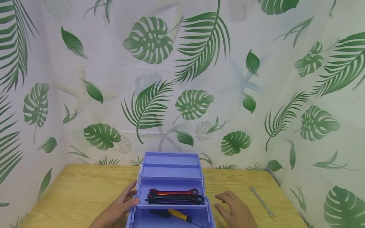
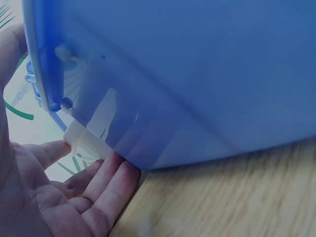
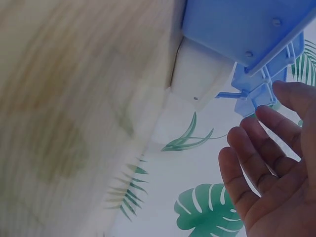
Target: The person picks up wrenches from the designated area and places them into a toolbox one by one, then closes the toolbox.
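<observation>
A blue toolbox stands with its stepped trays spread. Its middle tray holds several wrenches, among them a red wrench and a black wrench. A yellow-and-black screwdriver lies in the lower compartment. My left hand is at the box's left side, the thumb by the tray edge; in the left wrist view its extended fingers touch the lower side wall. To the right of the box, apart from it, my right hand hovers with loosely bent fingers and nothing in them.
A silver wrench lies on the wood-grain table, right of my right hand. Behind the table hangs a white leaf-print backdrop, which also runs along both sides.
</observation>
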Demonstrator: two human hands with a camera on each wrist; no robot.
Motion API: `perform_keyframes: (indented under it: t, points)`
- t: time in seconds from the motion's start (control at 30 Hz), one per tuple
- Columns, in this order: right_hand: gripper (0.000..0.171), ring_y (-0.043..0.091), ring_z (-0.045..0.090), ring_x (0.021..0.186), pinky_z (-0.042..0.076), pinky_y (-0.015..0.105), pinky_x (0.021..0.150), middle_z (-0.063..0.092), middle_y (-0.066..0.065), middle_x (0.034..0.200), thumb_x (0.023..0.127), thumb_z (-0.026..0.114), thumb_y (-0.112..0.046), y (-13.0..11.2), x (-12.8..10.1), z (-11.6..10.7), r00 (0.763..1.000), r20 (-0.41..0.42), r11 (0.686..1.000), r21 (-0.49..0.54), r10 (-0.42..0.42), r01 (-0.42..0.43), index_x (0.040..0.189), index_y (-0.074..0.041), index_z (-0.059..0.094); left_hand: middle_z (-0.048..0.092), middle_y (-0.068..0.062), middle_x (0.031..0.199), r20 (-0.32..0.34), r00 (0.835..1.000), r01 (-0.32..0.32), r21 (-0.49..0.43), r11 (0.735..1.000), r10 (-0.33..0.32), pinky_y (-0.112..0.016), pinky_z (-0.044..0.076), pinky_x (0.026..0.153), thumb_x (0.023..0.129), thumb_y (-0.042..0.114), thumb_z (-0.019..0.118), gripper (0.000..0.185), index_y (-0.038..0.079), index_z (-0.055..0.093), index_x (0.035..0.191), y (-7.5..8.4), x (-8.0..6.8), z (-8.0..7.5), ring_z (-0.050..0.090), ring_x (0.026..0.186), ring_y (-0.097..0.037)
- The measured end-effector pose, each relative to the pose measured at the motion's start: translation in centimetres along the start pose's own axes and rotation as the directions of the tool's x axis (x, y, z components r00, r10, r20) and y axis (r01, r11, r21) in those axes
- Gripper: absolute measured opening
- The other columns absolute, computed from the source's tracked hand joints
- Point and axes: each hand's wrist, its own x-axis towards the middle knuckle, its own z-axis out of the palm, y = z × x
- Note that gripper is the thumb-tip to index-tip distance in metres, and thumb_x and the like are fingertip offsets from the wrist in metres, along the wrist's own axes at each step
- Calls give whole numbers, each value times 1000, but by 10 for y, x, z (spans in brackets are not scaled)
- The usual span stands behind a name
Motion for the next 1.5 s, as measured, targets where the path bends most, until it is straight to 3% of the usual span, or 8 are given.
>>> perform_keyframes:
  t: [0.47,0.73,0.93,1.1,1.23,1.37,1.5]
  points:
    - [24,10,65,88,56,25,70,65,-12,102,88,82,-19,11,-7,2,999,41,1000,6,24,-24,111,-19,74,31,-37,156,-3,1000,-22,11,1000,22,-62,47,105,100,36,63,86,7,14,165,1,-1,1,38,140,-54]
    - [25,13,66,90,56,25,72,65,-8,105,91,79,-25,19,-5,-5,981,155,993,-27,120,-117,113,-16,73,33,-36,154,-3,1000,-5,19,1000,5,-63,47,104,100,38,62,86,7,15,165,-1,1,0,41,137,-53]
    - [28,11,64,89,54,25,70,65,-6,106,91,80,-29,34,-4,-13,943,220,968,-88,249,-234,114,-16,73,34,-37,154,-5,1000,-6,30,1000,6,-63,47,104,100,39,62,86,7,15,165,-3,2,-1,43,136,-53]
    - [32,18,65,94,58,34,75,66,0,109,88,83,-27,61,-8,-18,913,234,941,-137,333,-308,114,-11,72,33,-38,154,-2,1000,-12,39,999,13,-63,47,105,100,39,62,86,7,15,165,-3,1,-1,41,137,-55]
    - [37,33,65,99,59,47,75,66,13,114,87,82,-29,91,-11,-25,872,258,907,-189,415,-376,113,-5,71,33,-38,154,-8,1000,-10,44,999,10,-64,47,104,100,39,62,86,7,15,165,-2,1,-1,42,137,-55]
    - [49,47,59,108,57,60,79,61,28,121,91,72,-33,127,-18,-34,831,253,863,-253,496,-438,123,4,66,33,-38,154,-11,1000,-7,41,999,8,-64,47,104,100,39,62,86,7,15,165,-1,1,-1,41,137,-54]
    - [62,47,62,96,56,61,75,58,33,110,93,68,-40,157,-28,-42,769,268,806,-319,581,-499,122,15,59,32,-38,155,-5,1000,-11,30,999,11,-63,47,104,100,39,62,86,6,15,165,0,0,0,40,138,-54]
